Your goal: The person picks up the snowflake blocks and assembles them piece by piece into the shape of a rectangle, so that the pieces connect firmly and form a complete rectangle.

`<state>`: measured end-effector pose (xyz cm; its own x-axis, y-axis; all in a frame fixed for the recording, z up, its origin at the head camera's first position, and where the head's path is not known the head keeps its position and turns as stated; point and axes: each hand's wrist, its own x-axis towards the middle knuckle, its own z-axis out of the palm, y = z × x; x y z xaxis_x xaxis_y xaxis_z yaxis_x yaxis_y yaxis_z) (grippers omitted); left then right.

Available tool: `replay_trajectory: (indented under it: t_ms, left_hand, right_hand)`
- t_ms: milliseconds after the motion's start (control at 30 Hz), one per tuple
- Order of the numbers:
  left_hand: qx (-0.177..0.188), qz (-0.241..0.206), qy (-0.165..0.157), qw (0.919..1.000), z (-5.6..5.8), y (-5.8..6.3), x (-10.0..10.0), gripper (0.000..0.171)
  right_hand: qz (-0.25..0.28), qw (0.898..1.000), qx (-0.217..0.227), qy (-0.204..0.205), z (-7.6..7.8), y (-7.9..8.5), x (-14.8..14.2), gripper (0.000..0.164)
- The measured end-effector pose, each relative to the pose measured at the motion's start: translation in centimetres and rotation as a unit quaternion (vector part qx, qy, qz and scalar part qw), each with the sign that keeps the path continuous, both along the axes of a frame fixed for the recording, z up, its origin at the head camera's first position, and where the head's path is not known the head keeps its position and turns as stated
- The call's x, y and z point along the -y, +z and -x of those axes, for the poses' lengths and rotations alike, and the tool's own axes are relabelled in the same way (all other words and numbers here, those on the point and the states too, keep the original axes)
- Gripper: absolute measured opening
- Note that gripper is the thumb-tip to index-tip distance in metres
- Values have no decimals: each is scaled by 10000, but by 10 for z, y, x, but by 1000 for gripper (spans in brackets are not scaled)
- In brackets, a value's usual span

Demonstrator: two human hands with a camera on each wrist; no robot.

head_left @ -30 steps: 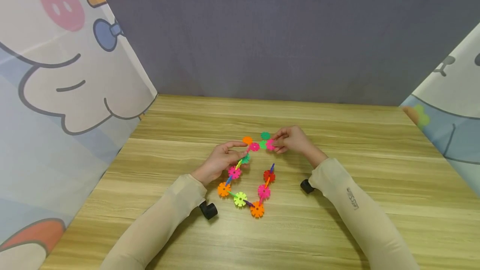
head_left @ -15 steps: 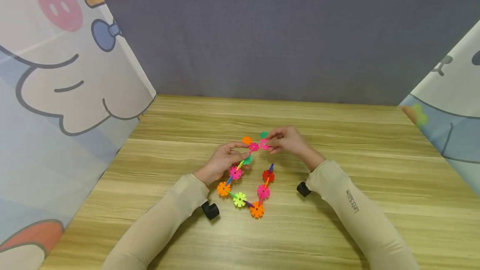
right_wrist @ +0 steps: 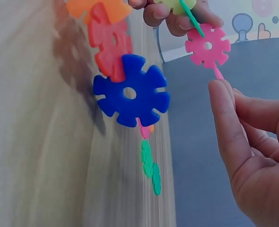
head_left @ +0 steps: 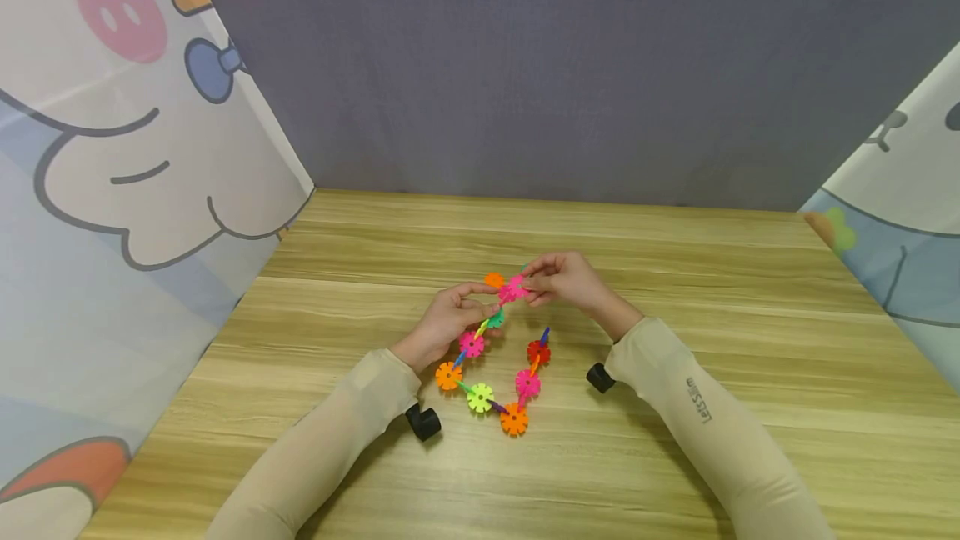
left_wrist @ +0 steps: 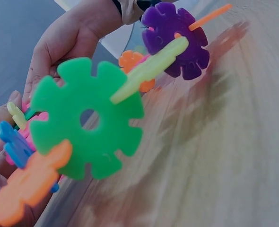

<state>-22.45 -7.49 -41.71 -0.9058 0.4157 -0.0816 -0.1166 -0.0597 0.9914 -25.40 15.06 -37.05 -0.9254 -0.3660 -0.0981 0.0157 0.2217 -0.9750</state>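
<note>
Over the last second the pink disc point(head_left: 517, 287) in my right hand point(head_left: 570, 286) has come leftward, closing the gap to the pink end piece point(right_wrist: 208, 46) of the chain point(head_left: 481, 397); their rims now seem to meet, though I cannot tell whether the slots are engaged. I pinch the disc between finger and thumb, and my left hand point(head_left: 442, 323) pinches the chain near that end. Everything looks like thin plastic, probably light, stiff and a little slippery; the joints could twist loose, so I'd grip right beside one. From there the chain bends round to its blue disc point(right_wrist: 130, 92). On the surface point(head_left: 712, 290) beyond lies an orange disc point(head_left: 493, 280); my right hand now hides the light green disc point(right_wrist: 146, 158) from the head view and nearly covers the teal disc point(right_wrist: 157, 178).
</note>
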Motion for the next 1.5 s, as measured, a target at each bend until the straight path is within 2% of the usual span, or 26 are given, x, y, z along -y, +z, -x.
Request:
replay_trajectory:
  t_ms: [300, 567, 900, 1233, 1500]
  left_hand:
    - [-94, 293, 130, 9994, 0, 0, -1, 36]
    - [-220, 397, 153, 9989, 0, -1, 0, 36]
    - [-226, 407, 149, 9988, -1, -1, 2, 36]
    - [-269, 378, 140, 9988, 2, -2, 4, 37]
    - [-334, 323, 109, 9989, 1, -1, 3, 37]
  right_hand:
    - [251, 9997, 1, 37, 0, -3, 4, 24]
    - [557, 9981, 254, 93, 0, -5, 4, 27]
    - [1044, 9931, 520, 113, 1, -13, 5, 28]
    - [1130, 9921, 509, 194, 0, -15, 7, 26]
    - [1244, 9911, 463, 34, -3, -18, 10, 21]
